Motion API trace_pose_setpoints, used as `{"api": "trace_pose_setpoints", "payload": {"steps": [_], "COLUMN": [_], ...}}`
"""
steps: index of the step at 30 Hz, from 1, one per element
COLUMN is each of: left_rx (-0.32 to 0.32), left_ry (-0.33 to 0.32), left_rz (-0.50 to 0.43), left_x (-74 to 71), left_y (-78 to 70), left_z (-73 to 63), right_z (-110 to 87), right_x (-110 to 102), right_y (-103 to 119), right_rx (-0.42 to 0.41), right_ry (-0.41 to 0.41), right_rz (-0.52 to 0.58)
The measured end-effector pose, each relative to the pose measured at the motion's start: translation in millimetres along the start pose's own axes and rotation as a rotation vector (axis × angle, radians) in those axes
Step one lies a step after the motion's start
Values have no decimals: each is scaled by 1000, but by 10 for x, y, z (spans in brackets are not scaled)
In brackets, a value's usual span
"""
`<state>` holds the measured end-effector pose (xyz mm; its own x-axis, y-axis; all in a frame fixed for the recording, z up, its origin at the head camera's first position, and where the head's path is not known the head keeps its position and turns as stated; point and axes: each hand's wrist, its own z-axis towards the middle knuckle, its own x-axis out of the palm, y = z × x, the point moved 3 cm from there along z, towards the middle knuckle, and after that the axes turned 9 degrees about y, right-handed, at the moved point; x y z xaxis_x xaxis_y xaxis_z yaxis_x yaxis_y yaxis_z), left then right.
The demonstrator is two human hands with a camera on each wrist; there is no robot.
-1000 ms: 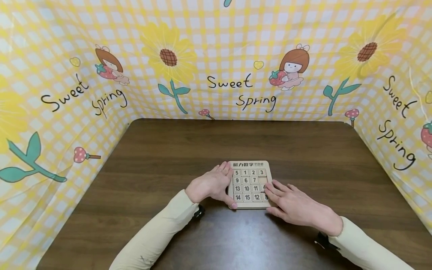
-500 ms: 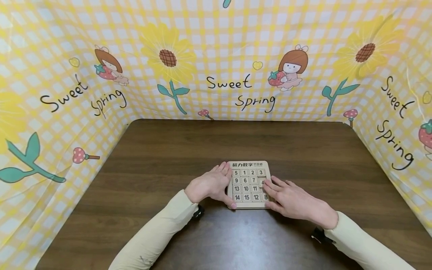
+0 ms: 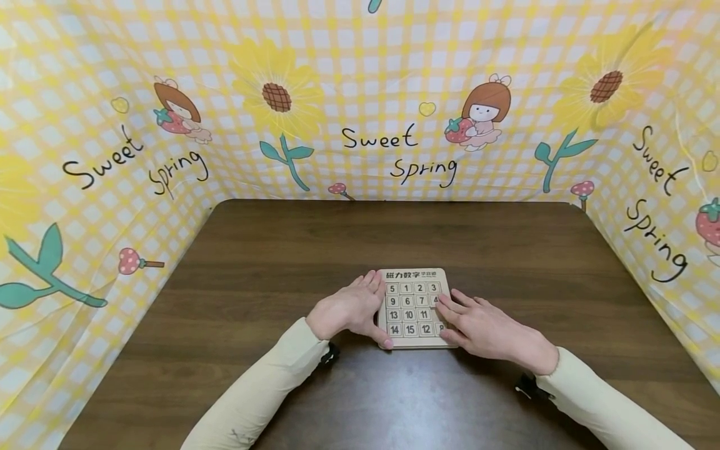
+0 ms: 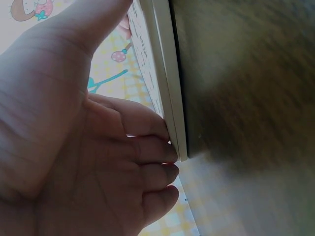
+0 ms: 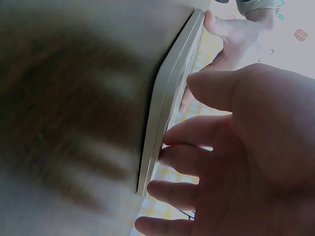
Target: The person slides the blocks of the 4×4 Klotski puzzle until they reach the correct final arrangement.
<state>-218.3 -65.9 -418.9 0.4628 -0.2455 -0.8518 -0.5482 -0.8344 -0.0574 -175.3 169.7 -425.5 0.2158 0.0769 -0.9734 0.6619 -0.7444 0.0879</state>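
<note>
A pale wooden sliding number puzzle (image 3: 417, 342) lies flat on the table, its number tiles in a frame with printed characters along the top. My left hand (image 3: 353, 307) rests against the puzzle's left side, fingers at the upper edge and thumb at the near corner. In the left wrist view those fingers (image 4: 155, 149) touch the frame's rim. From the right, my right hand (image 3: 486, 328) reaches over the puzzle, a fingertip on the tile marked 4 (image 3: 435, 300), which it partly covers. The gap in the tiles lies below that tile, to the right of 11. The right thumb is by the 8 tile.
A dark brown wood table (image 3: 315, 237) surrounds the puzzle. Yellow checked cloth (image 3: 365, 75) with flowers and lettering hangs behind it and on both sides. Each wrist carries a small black device under a beige sleeve (image 3: 270, 369).
The 4 tile has slid away from me, from the third row into the second, under the right fingertip. The gap is now in the third row. The left hand keeps its place.
</note>
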Motion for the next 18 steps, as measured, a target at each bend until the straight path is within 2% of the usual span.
{"api": "trace_pose_setpoints", "payload": {"steps": [10, 18], "left_rx": [3, 6], "left_ry": [-1, -9], "left_rz": [-16, -13], "left_x": [13, 9], "left_y": [1, 10], "left_z": [-6, -25], "right_z": [-185, -351], "right_x": [-10, -20], "right_y": [114, 241], "right_rx": [-14, -21], "right_ry": [-38, -25], "right_rz": [-28, -34]}}
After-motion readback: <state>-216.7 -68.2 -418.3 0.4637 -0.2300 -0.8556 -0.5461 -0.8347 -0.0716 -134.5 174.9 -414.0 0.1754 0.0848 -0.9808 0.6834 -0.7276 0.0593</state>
